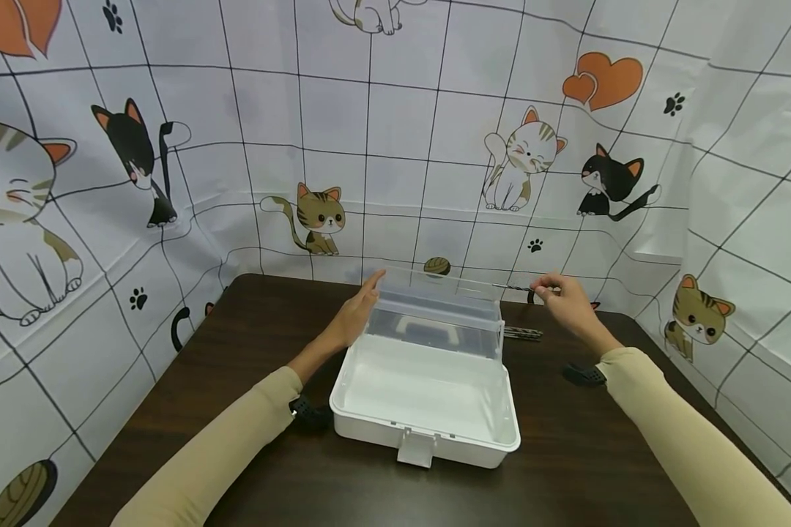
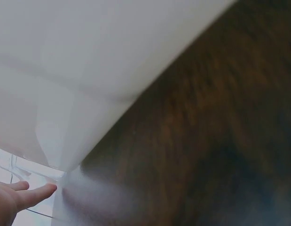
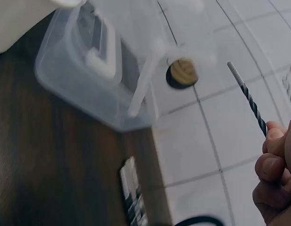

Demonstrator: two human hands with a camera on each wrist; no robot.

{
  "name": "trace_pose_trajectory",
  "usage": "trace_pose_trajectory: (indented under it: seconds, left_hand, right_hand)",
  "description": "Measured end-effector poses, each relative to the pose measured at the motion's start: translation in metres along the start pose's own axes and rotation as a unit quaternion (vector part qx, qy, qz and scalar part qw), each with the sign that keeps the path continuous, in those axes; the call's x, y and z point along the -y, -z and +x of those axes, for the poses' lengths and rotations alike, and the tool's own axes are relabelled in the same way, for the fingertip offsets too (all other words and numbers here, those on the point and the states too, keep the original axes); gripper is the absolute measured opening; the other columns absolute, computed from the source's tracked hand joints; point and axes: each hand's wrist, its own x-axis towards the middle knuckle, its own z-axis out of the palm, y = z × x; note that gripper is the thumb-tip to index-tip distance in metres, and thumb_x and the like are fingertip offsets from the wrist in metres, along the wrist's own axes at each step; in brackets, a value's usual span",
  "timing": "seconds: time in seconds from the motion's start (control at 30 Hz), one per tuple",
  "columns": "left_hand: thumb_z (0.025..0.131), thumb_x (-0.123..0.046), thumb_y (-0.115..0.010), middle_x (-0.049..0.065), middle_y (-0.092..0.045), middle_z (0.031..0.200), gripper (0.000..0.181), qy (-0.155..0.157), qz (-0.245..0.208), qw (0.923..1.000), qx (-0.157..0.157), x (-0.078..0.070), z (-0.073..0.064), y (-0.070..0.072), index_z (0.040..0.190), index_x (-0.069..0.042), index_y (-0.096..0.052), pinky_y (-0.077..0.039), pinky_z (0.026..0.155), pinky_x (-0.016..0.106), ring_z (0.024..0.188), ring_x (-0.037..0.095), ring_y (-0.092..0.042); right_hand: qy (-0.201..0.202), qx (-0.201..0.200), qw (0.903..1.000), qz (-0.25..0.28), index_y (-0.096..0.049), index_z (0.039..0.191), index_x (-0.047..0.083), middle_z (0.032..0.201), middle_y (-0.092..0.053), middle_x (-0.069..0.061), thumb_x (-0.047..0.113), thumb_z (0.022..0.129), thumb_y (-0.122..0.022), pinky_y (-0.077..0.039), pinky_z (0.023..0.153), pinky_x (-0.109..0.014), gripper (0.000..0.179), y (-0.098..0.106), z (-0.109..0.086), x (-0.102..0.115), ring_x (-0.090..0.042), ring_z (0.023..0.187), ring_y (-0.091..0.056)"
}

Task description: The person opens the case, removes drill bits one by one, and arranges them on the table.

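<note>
A white plastic box [image 1: 369, 430] stands on the table with its translucent lid [image 1: 402, 333] swung back away from me. My left hand [image 1: 356, 315] rests against the lid's left edge, its fingers extended. In the left wrist view some fingers [image 2: 39, 194] show straight beside the box's white wall. My right hand [image 1: 567, 301] pinches a dark twist drill bit [image 3: 252, 106] by one end, raised above the table right of the lid. Its smooth silvery end points away from the fingers. Several more drill bits [image 1: 522, 334] lie together on the table, right of the lid.
A dark wooden table [image 1: 257, 329] carries everything. Behind it and along both sides hangs a white sheet [image 1: 402, 110] with a grid and cartoon cats. A white latch [image 1: 417, 448] hangs from the box's front. Dark devices [image 1: 583, 375] sit at both wrists.
</note>
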Motion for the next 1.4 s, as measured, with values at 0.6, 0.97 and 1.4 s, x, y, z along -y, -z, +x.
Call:
trace_pose_trajectory:
  seconds: [0.6,0.97,1.4]
  left_hand:
    - [0.110,-0.046,-0.021,0.022,-0.031,0.160,0.056,0.009,-0.004,0.9999,0.006,0.001,-0.004,0.004,0.164,-0.034,-0.018,-0.032,0.107,0.066,0.143,0.038,-0.035]
    - [0.112,-0.036,-0.023,0.019,-0.031,0.161,0.052,0.011,-0.003,0.9999,0.001,0.000,-0.005,0.002,0.164,-0.036,-0.020,-0.031,0.107,0.066,0.143,0.038,-0.036]
    - [0.112,-0.045,-0.021,0.020,-0.031,0.161,0.051,0.018,0.003,0.9998,0.004,0.013,-0.010,0.005,0.163,-0.041,-0.019,-0.032,0.107,0.066,0.143,0.038,-0.037]
  right_hand:
    - [-0.092,0.082,0.9911,0.051,-0.063,0.116,-0.009,0.095,-0.061,-0.018,0.003,0.105,-0.051,-0.044,0.059,-0.032,0.020,-0.036,-0.049,-0.085,-0.020,0.068,-0.051]
    - [-0.050,0.059,0.9968,-0.022,-0.070,0.109,-0.002,0.113,-0.067,-0.023,0.008,0.104,-0.059,-0.047,0.082,-0.054,0.016,-0.048,-0.049,-0.092,-0.038,0.098,-0.061]
    - [-0.050,-0.001,0.9979,-0.041,-0.072,0.107,-0.002,0.108,-0.067,-0.021,0.009,0.099,-0.068,-0.045,0.074,-0.048,0.014,-0.067,-0.051,-0.096,-0.030,0.082,-0.057]
